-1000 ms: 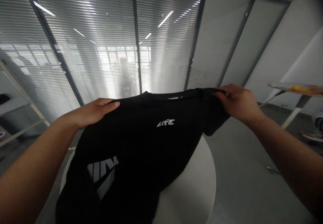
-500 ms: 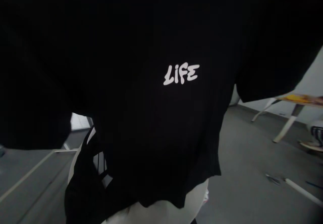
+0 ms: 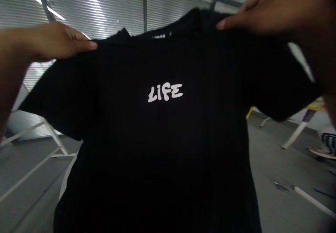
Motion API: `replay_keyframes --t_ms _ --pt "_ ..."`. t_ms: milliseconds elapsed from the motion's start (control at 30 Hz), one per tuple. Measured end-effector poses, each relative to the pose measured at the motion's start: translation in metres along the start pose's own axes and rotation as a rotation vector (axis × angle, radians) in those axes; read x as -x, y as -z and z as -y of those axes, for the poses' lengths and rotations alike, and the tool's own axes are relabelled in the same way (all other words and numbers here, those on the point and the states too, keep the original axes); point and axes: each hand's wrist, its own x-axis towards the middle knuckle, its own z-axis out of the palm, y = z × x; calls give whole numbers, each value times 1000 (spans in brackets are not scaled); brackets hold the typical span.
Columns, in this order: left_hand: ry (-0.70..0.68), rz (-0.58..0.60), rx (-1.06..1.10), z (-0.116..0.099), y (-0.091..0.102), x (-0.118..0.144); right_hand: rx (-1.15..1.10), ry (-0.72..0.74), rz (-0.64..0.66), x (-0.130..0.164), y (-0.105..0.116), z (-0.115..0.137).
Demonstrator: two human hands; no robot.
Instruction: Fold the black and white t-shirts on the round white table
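The word "LiFE" (image 3: 165, 92) stands in chunky white hand-drawn letters on the chest of a black T-shirt (image 3: 162, 149). A small neck label (image 3: 158, 36) sits inside the collar, its lettering too small and dim to read. The shirt is plain black with short sleeves and hangs spread out flat in the air, close to the camera, front side facing it, so that it fills most of the view.

The left hand (image 3: 56, 40) grips the shirt at one shoulder seam, thumb lying along the front of the cloth with the other fingers tucked behind it, pinching the fabric. The right hand (image 3: 275, 9) holds the other shoulder the same way, thumb on the front edge, the rest of its fingers hidden behind the cloth.

The hem is cut off by the lower edge of the view, and the shirt covers whatever lies under it. Behind it run window blinds (image 3: 105, 5), white frame legs (image 3: 49, 131) at the left, and a grey floor (image 3: 283, 163). The right sleeve is blurred.
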Motion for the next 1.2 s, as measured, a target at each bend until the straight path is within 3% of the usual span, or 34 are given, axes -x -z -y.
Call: replay_keyframes --t_ms 100,200,267,367,433,533,667,800,967,1200 --pt "19 96 6 -20 -72 -15 -38 -4 122 -6 -109 35" --pt "89 160 -10 -20 -165 -27 -14 -3 320 -3 -229 54" --pt "237 248 -29 -22 -228 -23 -16 -48 416 10 -301 64" --pt "254 296 -70 -36 -304 3 25 -32 497 51 -382 83" --pt "239 315 -46 -48 -337 28 -9 33 573 86 -415 100" --pt "84 286 -14 -68 -362 70 -86 163 630 141 -435 122" --pt "-135 302 84 -86 -376 129 -230 268 699 211 -437 141" --pt "-113 374 123 -80 -391 167 -278 260 717 260 -440 152" --pt "-72 386 148 -47 -404 178 -273 224 657 277 -442 149" --pt "42 413 111 -12 -397 189 -266 199 681 281 -441 129"
